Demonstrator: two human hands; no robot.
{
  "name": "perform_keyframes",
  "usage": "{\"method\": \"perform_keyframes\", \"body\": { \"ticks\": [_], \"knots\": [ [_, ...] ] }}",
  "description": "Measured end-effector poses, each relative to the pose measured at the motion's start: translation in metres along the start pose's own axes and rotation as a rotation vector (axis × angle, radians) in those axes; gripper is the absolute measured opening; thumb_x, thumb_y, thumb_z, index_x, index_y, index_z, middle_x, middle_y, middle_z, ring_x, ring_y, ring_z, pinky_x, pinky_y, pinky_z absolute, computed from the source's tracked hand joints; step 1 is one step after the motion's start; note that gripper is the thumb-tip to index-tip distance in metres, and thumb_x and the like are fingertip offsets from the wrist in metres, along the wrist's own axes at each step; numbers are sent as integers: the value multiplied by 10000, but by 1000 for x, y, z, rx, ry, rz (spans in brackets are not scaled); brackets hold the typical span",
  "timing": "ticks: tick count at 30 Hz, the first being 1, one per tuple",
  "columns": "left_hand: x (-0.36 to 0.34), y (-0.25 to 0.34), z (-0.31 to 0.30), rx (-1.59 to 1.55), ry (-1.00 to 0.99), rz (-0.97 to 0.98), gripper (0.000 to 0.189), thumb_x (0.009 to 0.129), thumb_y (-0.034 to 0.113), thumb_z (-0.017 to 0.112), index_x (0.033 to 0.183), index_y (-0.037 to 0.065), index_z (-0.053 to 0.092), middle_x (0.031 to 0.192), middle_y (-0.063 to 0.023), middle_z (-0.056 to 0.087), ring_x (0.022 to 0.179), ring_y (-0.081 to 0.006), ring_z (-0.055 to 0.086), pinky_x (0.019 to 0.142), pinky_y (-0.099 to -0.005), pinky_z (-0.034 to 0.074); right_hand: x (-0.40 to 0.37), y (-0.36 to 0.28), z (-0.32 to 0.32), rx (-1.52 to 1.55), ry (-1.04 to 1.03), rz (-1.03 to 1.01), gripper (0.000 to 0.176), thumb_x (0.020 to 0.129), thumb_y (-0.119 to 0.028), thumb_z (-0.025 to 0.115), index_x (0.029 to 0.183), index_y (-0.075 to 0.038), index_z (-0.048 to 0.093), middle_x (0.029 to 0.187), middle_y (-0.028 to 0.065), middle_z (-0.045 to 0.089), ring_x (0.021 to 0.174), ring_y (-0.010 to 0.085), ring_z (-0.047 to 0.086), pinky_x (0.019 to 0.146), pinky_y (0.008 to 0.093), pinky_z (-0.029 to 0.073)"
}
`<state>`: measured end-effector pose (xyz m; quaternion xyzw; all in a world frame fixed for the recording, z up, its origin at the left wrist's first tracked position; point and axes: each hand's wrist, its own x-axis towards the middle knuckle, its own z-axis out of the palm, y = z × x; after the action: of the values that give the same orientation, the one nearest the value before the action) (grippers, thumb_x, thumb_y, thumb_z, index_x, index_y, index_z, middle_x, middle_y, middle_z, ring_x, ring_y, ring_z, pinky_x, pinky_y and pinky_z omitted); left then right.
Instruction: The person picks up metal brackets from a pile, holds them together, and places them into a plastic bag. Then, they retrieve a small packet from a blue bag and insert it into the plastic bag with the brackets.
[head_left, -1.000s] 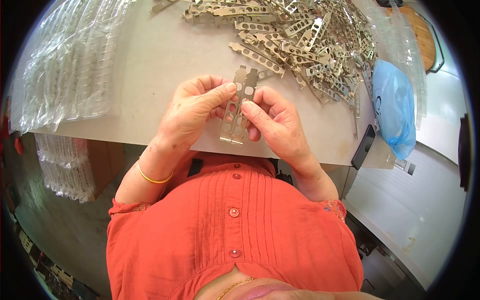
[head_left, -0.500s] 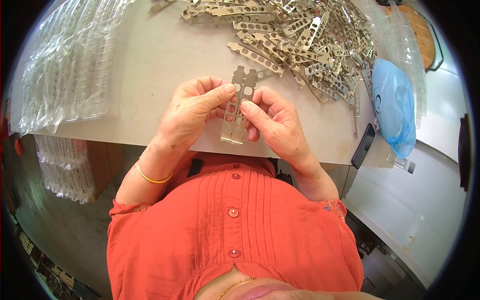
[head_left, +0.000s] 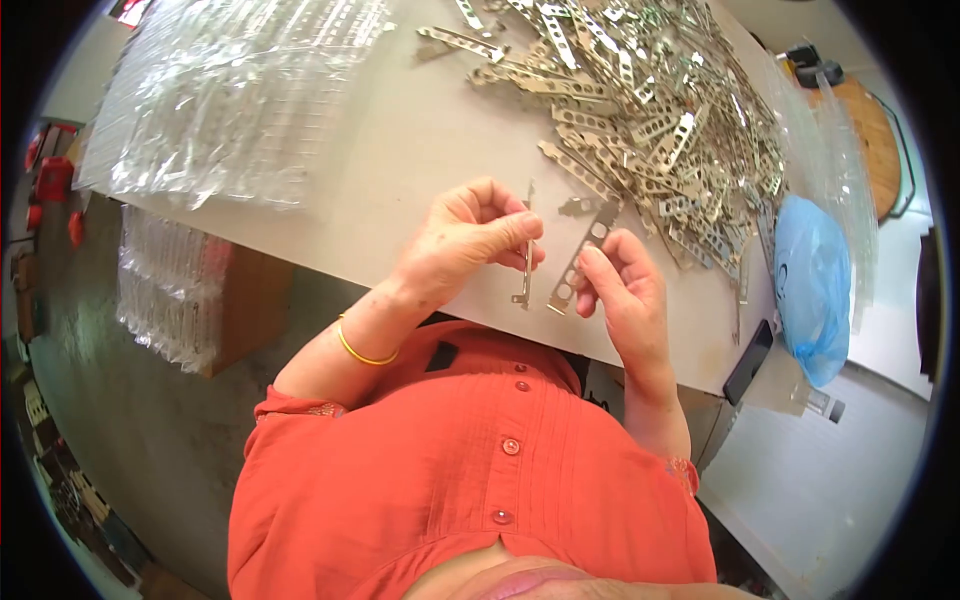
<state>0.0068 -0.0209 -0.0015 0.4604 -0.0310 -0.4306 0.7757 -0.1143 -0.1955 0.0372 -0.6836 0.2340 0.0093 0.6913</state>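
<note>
My left hand (head_left: pixel 480 237) pinches a thin metal bracket (head_left: pixel 528 275), turned so that its narrow edge faces me. Between the thumb and fingers of my right hand (head_left: pixel 622 290) is a second bracket (head_left: pixel 572 275), flat side showing, with a row of round holes. The two brackets are apart, both held above the near part of the table. Just beyond the right-hand bracket, a loose bracket (head_left: pixel 577 207) lies on the tabletop, partly covered by the held one. Farther off spreads a large heap of similar perforated brackets (head_left: pixel 640 125).
Stacked clear plastic trays (head_left: pixel 230 110) cover the left of the table (head_left: pixel 400 150). More wrapped trays (head_left: pixel 165 290) stand below beside a brown box (head_left: pixel 245 305). A blue plastic bag (head_left: pixel 808 285) and a dark phone (head_left: pixel 748 362) lie along the right edge.
The brackets, side by side before, are now apart. The left one has turned edge-on, and my right hand has drawn the other to the right. The camera view has shifted left.
</note>
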Motion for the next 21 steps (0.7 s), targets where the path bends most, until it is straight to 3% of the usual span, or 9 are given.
{"method": "perform_keyframes", "body": {
  "ticks": [3, 8, 11, 21],
  "knots": [
    [-3, -3, 2, 103, -14, 82, 141, 932, 91, 715, 970, 26, 597, 862, -63, 680, 774, -164, 718, 684, -275, 587, -4, -3, -1, 15, 12, -28, 157, 1009, -155, 602, 895, -56, 559, 745, 23, 622, 578, 57, 547, 529, 197, 440],
    [-9, -5, 14, 206, -2, 154, 134, 936, 81, 703, 972, 20, 589, 815, -56, 677, 714, -134, 700, 599, -245, 557, -10, -5, 8, 55, -61, -44, 149, 1014, -153, 597, 907, -54, 564, 753, 27, 636, 581, 57, 556, 538, 195, 451],
    [-16, 5, 23, 317, 20, 107, 119, 958, 95, 671, 1007, 24, 588, 789, -43, 683, 672, -62, 638, 511, -182, 499, -10, 3, 12, 75, -159, -40, 134, 1019, -155, 593, 936, -50, 578, 748, 21, 647, 588, 59, 576, 538, 200, 457],
    [-22, -6, 29, 247, -25, 115, 189, 1017, 122, 591, 1150, -10, 616, 863, -33, 687, 676, -44, 601, 518, -196, 478, -11, 6, 20, 54, -129, -38, 114, 1029, -127, 568, 966, -34, 583, 787, 39, 664, 623, 81, 620, 558, 222, 505]
  ]
}}
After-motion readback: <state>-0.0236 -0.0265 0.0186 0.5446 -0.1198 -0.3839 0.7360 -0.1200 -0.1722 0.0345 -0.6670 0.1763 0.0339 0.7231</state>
